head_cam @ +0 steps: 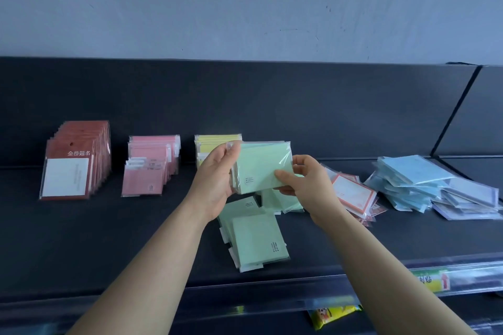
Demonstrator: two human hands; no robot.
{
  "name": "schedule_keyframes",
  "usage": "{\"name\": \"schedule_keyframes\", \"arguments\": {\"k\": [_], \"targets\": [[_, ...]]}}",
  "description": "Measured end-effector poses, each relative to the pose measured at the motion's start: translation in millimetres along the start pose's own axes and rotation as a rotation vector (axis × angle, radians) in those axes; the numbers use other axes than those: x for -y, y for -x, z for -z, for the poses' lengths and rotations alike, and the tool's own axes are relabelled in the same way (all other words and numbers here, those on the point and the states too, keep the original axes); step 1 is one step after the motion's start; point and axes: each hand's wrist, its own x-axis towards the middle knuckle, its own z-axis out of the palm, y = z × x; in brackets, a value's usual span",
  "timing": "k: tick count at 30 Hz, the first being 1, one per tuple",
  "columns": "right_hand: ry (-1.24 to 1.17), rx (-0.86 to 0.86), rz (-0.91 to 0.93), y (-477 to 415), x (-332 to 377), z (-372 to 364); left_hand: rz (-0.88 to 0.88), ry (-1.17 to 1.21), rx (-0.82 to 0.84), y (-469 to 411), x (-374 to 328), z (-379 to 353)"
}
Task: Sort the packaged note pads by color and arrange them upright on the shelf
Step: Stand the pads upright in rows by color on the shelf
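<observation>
Setting: dark grey shelf [109, 239] with a matching dark back panel [272, 95], and a pale grey wall [245, 8] above.

Task item: a small stack of green note pads [261, 168] in clear wrap, held above the shelf near mid-frame, long side roughly level, printed face toward the camera.
- Left hand [215, 185]: grasping the stack's left edge, thumb up at the top corner.
- Right hand [307, 185]: grasping the lower right corner, thumb on the front face and fingers behind.

Positions below use the held stack as dial centre.
- 6 o'clock: more green pads [255, 242] lying flat and overlapping on the shelf. A further green pack [283, 202] sits just under the right hand.
- 10 o'clock: yellow pads [215, 141] upright against the back panel, partly hidden by the left hand.
- 9 o'clock: pink pads [149, 168] upright in a row, front one leaning.
- Farther at 9 o'clock: dark red packs [76, 163] upright, with a white panel on the front one.
- 3 to 4 o'clock: white pads with orange borders [353, 196] in a loose flat heap.
- 3 o'clock, farther: blue pads [408, 185] piled unevenly, touching a few pale lavender packs [468, 198] at the far right.
- 5 o'clock: clear price strip [430, 280] on the shelf's front edge, holding a yellow-green label.
- Below the edge: a yellow packet [334, 313], partly visible.
</observation>
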Motion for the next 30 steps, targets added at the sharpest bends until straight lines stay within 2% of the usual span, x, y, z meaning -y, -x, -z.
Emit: {"name": "schedule_keyframes", "arguments": {"k": [4,10,15,18,22,25,28,30], "targets": [[-0.053,0.03,-0.021,-6,3,-1,-0.011,-0.029,0.033,0,1,5],[-0.151,-0.097,-0.015,-22,5,18,-0.03,-0.131,-0.053,-4,-1,17],[-0.115,-0.004,0.004,-24,4,30,-0.056,-0.227,-0.067,-10,-6,24],[-0.107,0.076,0.019,-22,6,28,-0.074,-0.173,-0.036,-12,-11,20],[-0.163,0.101,0.009,-18,7,23,-0.059,-0.036,-0.132,-15,-12,10],[-0.299,0.07,-0.03,-15,6,18,0.012,0.14,-0.013,-10,-9,0],[-0.357,0.057,-0.05,-10,5,13,0.04,0.14,0.008,-5,-4,-6],[-0.285,0.042,-0.019,-10,4,17,0.014,0.082,-0.04,-7,-3,-5]]}}
